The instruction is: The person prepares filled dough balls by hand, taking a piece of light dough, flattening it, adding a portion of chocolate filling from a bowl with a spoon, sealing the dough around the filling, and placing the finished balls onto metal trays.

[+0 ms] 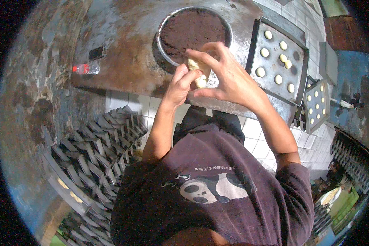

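Observation:
A piece of pale yellow dough (201, 82) is in my left hand (178, 87), its fingers and thumb closed around it. My right hand (229, 78) is curved around the dough's right side, thumb and fingers wide apart. Its fingertips come close to the dough's top; whether they touch it I cannot tell. Just beyond both hands sits a round metal basin (158, 41) of dark brown crumbly filling (194, 30). To the right, a dark-rimmed baking tray (272, 64) bears several round pale dough balls (264, 52), two of them touching.
The worn metal table (123, 53) holds a black phone-like object (96, 53) and a clear bottle with a red cap (86, 69) at left. A second tray of dough balls (316, 104) stands lower right. Slatted metal racks (98, 147) flank me on the left.

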`<state>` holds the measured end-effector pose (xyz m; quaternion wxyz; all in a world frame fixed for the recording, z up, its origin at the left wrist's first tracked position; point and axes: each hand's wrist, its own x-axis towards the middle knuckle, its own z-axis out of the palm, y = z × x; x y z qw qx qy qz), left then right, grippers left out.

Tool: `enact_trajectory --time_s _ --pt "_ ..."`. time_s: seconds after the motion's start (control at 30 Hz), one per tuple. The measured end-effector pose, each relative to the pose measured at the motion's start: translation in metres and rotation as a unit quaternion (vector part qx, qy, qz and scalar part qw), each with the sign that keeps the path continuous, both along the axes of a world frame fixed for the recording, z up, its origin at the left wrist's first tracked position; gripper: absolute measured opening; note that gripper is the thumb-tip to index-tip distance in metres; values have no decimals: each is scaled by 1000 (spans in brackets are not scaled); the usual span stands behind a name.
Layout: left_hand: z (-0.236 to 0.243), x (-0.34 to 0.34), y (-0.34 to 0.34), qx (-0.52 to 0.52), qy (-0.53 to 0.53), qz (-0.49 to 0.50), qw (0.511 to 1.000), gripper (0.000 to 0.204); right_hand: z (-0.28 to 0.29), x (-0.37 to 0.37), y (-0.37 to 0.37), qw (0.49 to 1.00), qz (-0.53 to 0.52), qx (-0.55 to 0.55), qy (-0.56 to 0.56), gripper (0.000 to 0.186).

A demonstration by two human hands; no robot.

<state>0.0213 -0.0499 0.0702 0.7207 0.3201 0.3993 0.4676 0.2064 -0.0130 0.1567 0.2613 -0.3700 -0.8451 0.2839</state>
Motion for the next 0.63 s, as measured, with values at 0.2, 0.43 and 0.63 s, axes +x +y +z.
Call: enact_trajectory --time_s 0.2,0.43,0.63 --pt "31 -7 6 -67 -135 -53 987 38 5 14 14 994 -22 -76 81 31" --pt "38 21 11 25 36 33 998 26 2 25 6 911 -92 -313 253 37" --pt "45 46 21 -28 10 11 999 26 19 46 8 997 -52 -8 57 80"
